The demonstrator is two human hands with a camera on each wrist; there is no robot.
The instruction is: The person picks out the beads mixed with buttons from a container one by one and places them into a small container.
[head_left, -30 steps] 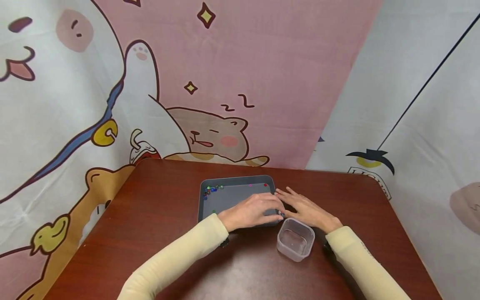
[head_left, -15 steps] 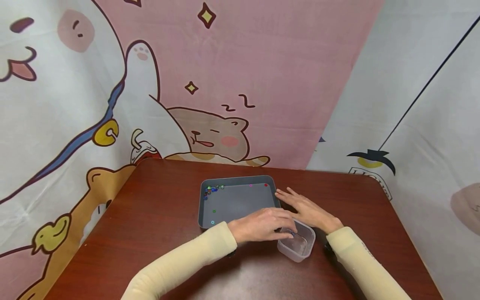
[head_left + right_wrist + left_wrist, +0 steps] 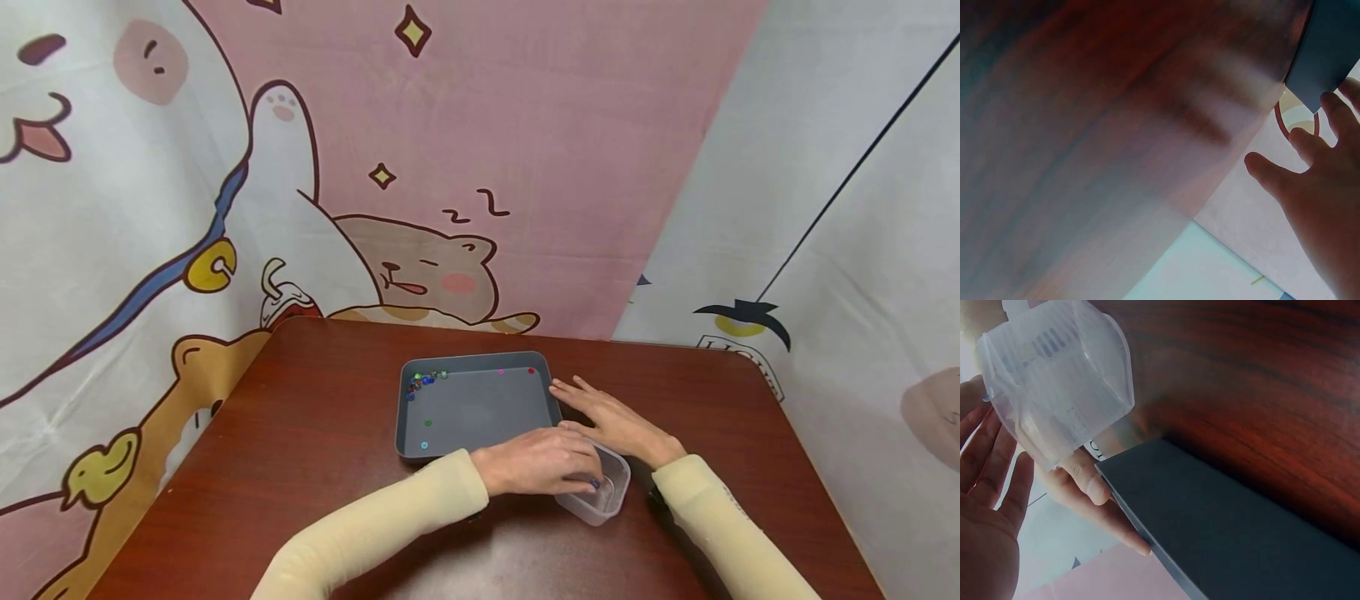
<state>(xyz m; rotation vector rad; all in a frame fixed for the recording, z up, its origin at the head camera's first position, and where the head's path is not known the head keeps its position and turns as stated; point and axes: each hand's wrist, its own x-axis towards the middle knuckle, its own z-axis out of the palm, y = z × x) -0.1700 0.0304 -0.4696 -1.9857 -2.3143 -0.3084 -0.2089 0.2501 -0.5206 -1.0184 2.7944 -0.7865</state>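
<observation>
My left hand (image 3: 540, 460) reaches over the clear plastic container (image 3: 617, 481) and pinches a small blue bead (image 3: 596, 483) at its fingertips. In the left wrist view the bead (image 3: 987, 397) shows as a blue speck beside the container's rim, and the other fingers of the left hand (image 3: 988, 506) are spread. My right hand (image 3: 617, 422) lies with straight fingers against the right side of the grey tray (image 3: 480, 362). The right wrist view shows the right hand (image 3: 1316, 181) with its fingers apart, some of them at the tray's wall (image 3: 1322, 56).
Several small beads (image 3: 420, 383) cluster in the tray's far left corner. A green bead (image 3: 428, 422), a light blue one (image 3: 424, 445), a pink one (image 3: 501, 372) and a red one (image 3: 531, 371) lie apart. The brown table (image 3: 300, 433) meets a printed cloth (image 3: 562, 167) behind.
My left hand has moved from the tray's near right corner, rightward and nearer the body, over the container with the blue bead. The right hand has stayed at the tray's side.
</observation>
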